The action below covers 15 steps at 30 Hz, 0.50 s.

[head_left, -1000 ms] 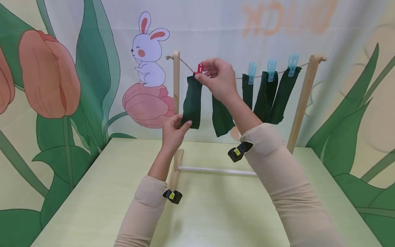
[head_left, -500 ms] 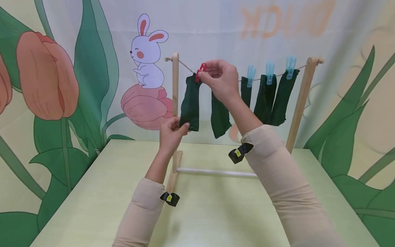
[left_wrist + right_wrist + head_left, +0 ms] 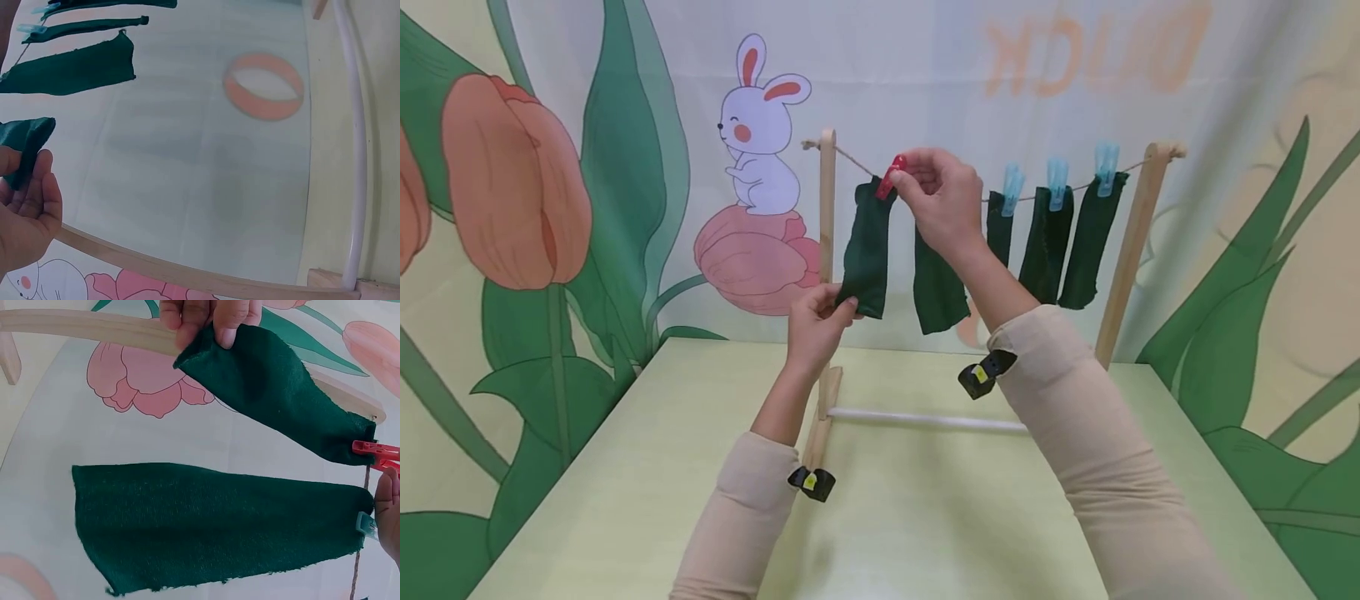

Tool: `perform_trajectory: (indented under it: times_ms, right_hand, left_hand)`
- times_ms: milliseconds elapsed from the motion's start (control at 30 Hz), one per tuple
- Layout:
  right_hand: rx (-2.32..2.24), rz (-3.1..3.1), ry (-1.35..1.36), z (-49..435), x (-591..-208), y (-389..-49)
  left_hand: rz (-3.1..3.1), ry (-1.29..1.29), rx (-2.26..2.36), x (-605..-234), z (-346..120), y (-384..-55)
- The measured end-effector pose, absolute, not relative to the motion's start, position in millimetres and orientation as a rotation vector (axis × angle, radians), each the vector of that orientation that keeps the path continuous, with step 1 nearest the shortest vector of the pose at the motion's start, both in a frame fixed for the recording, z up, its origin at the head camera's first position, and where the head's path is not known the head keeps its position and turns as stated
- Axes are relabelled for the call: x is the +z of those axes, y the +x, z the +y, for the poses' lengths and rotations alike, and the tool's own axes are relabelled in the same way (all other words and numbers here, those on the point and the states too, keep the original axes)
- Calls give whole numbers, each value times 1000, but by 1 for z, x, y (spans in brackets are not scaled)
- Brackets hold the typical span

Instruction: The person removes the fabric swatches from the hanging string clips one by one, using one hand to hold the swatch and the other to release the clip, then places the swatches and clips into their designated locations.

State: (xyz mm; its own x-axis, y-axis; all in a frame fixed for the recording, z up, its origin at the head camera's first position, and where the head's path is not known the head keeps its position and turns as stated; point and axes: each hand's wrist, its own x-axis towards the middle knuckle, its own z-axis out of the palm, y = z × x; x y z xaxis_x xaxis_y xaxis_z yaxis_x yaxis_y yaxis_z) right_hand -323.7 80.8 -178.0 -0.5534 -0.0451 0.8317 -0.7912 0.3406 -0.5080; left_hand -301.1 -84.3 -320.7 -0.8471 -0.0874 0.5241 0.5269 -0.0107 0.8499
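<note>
A dark green cloth strip [image 3: 867,250] hangs from the rope at the left end of the wooden drying rack. My left hand [image 3: 815,333] pinches its bottom edge between thumb and fingers, as the left wrist view also shows. Up at the strip's top corner, my right hand [image 3: 946,200] pinches a red clothespin [image 3: 891,177]. In the right wrist view the jaws of this clothespin overlap the cloth's top edge at the rope. A second green strip [image 3: 212,525] hangs alongside, with a light blue clothespin [image 3: 367,525] at its top near my right hand.
Farther right, several blue clothespins [image 3: 1057,185] hold green strips [image 3: 1092,242] on the rope [image 3: 853,160]. Wooden posts [image 3: 1133,254] stand at both ends, joined low down by a white rod [image 3: 925,419]. Behind the pale table [image 3: 880,517] hangs a printed backdrop [image 3: 880,75].
The red clothespin has come down over the strip's top corner and now leans to the right. My right hand moved slightly right with it. My left hand keeps its pinch, shifted slightly left.
</note>
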Motion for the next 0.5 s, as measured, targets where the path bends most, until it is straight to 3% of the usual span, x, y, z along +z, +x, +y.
perform_trajectory:
  times_ms: [500]
  right_hand:
    - [1196, -1685, 719, 81, -178, -325]
  left_hand:
    - [-1807, -474, -1990, -321, -86, -297]
